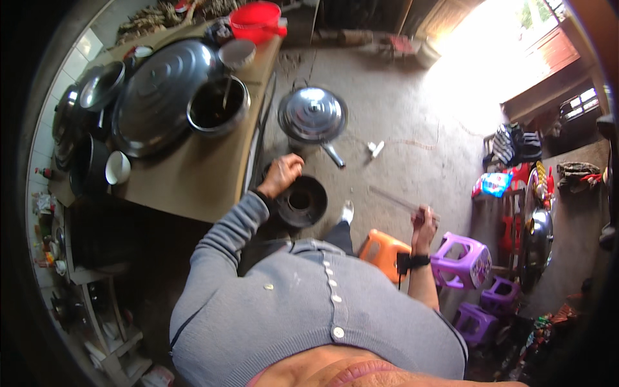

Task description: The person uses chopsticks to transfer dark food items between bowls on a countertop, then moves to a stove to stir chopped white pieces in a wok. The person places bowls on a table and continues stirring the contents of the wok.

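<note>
My right hand (423, 226) grips a pair of long thin tongs or sticks (394, 197), which point left over the concrete floor. My left hand (283, 174) hovers above the rim of a round dark stove-like vessel (316, 203) with a round opening in its middle. Its fingers are curled, and whether they hold something cannot be made out. Just beyond that hand stands a wok or pan (333, 156) with a long handle, covered by a shiny domed metal lid (313, 113).
To the left, a table (193, 193) bears a large metal lid (159, 96), a dark-filled pot (217, 109), a white bowl (118, 168) and a red basin (256, 22). Orange (375, 246) and purple stools (459, 261) stand at right. A white plug (375, 149) lies on the floor.
</note>
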`<state>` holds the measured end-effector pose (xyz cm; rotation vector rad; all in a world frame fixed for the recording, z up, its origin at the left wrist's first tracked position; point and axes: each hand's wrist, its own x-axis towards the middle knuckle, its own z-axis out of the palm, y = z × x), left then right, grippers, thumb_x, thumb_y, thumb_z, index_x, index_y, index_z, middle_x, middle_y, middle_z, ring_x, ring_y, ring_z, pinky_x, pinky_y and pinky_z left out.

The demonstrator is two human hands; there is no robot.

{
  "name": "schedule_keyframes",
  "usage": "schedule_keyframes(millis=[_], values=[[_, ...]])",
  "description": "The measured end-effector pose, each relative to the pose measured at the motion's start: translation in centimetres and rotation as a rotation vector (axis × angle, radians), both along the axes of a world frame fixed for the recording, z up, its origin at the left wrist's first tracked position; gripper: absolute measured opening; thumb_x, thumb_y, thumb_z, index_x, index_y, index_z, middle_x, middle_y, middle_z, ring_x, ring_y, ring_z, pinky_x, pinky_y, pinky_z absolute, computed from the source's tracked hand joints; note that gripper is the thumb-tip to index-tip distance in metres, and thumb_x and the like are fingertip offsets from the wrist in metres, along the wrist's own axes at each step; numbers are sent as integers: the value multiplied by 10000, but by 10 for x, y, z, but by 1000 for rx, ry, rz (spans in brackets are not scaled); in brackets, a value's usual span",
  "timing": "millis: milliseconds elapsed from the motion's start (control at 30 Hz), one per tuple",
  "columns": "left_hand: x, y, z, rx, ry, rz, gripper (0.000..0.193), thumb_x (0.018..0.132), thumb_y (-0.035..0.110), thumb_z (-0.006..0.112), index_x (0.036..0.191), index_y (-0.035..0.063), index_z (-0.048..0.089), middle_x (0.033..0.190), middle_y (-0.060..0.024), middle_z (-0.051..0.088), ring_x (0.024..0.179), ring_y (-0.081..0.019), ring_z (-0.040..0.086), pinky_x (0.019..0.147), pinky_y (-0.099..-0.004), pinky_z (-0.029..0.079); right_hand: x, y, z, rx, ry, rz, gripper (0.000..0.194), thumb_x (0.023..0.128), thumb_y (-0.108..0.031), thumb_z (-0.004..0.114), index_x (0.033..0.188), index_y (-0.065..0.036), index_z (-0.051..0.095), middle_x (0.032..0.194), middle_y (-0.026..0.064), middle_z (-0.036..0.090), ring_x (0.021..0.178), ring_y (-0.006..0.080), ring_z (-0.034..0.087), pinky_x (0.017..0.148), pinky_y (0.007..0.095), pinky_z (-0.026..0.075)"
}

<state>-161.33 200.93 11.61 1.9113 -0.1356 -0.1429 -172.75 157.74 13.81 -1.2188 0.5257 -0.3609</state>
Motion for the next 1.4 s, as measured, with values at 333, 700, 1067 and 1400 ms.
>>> schedule_keyframes(millis=[333, 700, 1067, 1400], values=[[34, -22, -31, 0, 290, 236, 188, 910, 126, 569, 1044, 26, 654, 775, -43, 666, 709, -96, 629, 591, -234, 501, 168, -37, 13, 277, -42, 240, 211, 943, -183, 573, 1043, -10, 642, 913, 110, 683, 751, 162, 642, 668, 268, 525], [129, -64, -58, 83, 259, 313, 215, 840, 115, 583, 1015, 27, 671, 758, -62, 693, 643, -105, 627, 600, -254, 503, 221, -97, -9, 378, 76, 249, 184, 945, -170, 560, 1014, -14, 628, 886, 69, 650, 744, 156, 629, 687, 261, 538], [121, -48, -52, -27, 298, 266, 195, 880, 112, 555, 1013, 21, 666, 788, -53, 685, 679, -94, 631, 589, -241, 495, 234, -31, 31, 689, -40, 461, 151, 966, -200, 541, 1021, -74, 603, 882, 54, 627, 721, 127, 575, 651, 235, 498], [14, 10, -50, -184, 390, 369, 177, 911, 121, 542, 1032, 34, 639, 769, -39, 657, 626, -81, 552, 566, -225, 443, 230, 61, 204, 708, -731, 983, 159, 988, -219, 453, 868, -116, 468, 716, 31, 469, 576, 131, 388, 484, 256, 338]])
